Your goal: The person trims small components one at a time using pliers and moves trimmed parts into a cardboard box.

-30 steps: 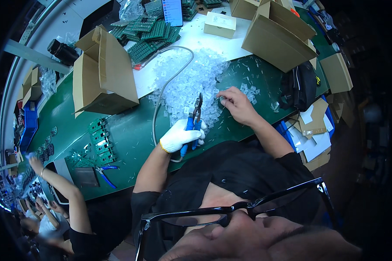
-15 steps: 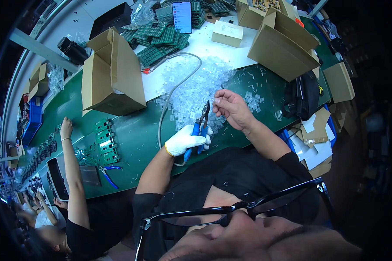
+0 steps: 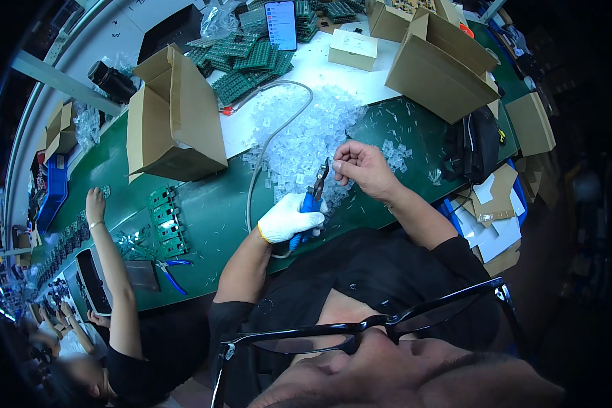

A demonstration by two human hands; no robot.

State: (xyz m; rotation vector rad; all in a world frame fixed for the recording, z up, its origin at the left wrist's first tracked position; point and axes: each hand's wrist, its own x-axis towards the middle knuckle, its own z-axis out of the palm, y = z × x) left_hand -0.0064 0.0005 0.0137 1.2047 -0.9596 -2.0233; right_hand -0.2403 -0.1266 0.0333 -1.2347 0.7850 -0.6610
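Note:
My left hand (image 3: pixel 285 219), in a white knit glove, is wrapped round a pair of blue-handled nippers (image 3: pixel 310 202). Their dark jaws point up and away from me, and the handles are squeezed together. Bare, my right hand (image 3: pixel 364 168) is closed in a pinch just right of the jaw tips. Whatever lies between its fingertips is too small to make out. Beneath and beyond both hands spreads a heap of small clear plastic pieces (image 3: pixel 289 146). A grey cable (image 3: pixel 257 166) loops over the heap and runs down beside my gloved hand.
Open cardboard boxes stand left (image 3: pixel 200 126) and right (image 3: pixel 442 68) on the green table (image 3: pixel 231 211). Green circuit boards (image 3: pixel 255 58), a phone (image 3: pixel 281 26) and a small cream box (image 3: pixel 353 50) lie at the back. A co-worker's arm (image 3: pixel 112 265) reaches in at left, near blue-handled pliers (image 3: pixel 172 275).
The nippers' handles have closed together in my left hand. My right hand stays pinched by the jaw tips. At left, the co-worker's hand has moved slightly left.

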